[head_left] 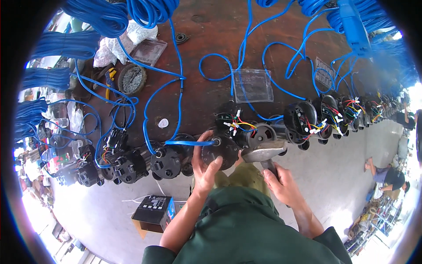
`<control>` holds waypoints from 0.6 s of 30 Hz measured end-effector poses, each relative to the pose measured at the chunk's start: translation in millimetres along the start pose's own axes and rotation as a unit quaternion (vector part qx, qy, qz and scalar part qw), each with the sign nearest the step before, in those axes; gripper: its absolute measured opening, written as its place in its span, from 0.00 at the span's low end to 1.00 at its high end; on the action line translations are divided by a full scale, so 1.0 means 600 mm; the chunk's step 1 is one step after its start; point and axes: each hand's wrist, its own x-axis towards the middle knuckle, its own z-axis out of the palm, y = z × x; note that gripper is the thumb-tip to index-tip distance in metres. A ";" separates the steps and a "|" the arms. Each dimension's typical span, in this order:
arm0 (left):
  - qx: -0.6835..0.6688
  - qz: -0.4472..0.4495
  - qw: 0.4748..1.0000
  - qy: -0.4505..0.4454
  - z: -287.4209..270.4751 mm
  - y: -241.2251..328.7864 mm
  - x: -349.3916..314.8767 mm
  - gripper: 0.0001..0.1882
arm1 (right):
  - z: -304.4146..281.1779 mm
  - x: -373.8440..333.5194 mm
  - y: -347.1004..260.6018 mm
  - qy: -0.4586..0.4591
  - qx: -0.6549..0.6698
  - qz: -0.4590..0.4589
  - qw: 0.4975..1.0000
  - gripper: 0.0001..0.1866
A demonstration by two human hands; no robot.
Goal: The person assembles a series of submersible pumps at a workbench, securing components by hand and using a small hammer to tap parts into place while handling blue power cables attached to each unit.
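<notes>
In front of me my left hand grips the rim of a black round end cap on a cylindrical housing, its thumb lying across the face. A blue cable enters the cap through a fitting. My right hand is wrapped round the dark handle of a hammer. Its broad metal head is just right of the cap, in front of an uncapped housing; whether they touch I cannot tell. Behind the cap, a black part shows coloured wires with white connectors.
Capped housings line the table edge leftward; open ones with loose wires continue rightward. On the brown table are coiled blue cables, a clear plastic tray, a bowl of small parts and yellow-handled pliers. A box stands below.
</notes>
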 end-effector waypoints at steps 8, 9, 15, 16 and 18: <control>-0.005 -0.006 1.000 0.008 -0.003 -0.005 -0.006 0.45 | -0.011 -0.003 -0.011 0.023 -0.005 -0.028 0.999 0.15; -0.006 -0.006 1.000 0.000 -0.008 -0.010 -0.005 0.45 | -0.015 -0.008 -0.027 0.029 -0.001 -0.044 0.999 0.15; 0.021 0.009 1.000 -0.008 -0.008 -0.005 -0.005 0.41 | 0.001 -0.016 -0.075 0.103 -0.118 -0.286 0.945 0.08; 0.021 0.006 1.000 -0.010 -0.008 -0.004 -0.006 0.40 | 0.009 -0.004 -0.068 0.134 -0.175 -0.357 0.908 0.07; 0.019 0.008 1.000 -0.016 -0.008 -0.003 -0.007 0.39 | 0.011 0.001 -0.070 0.093 -0.206 -0.284 0.932 0.07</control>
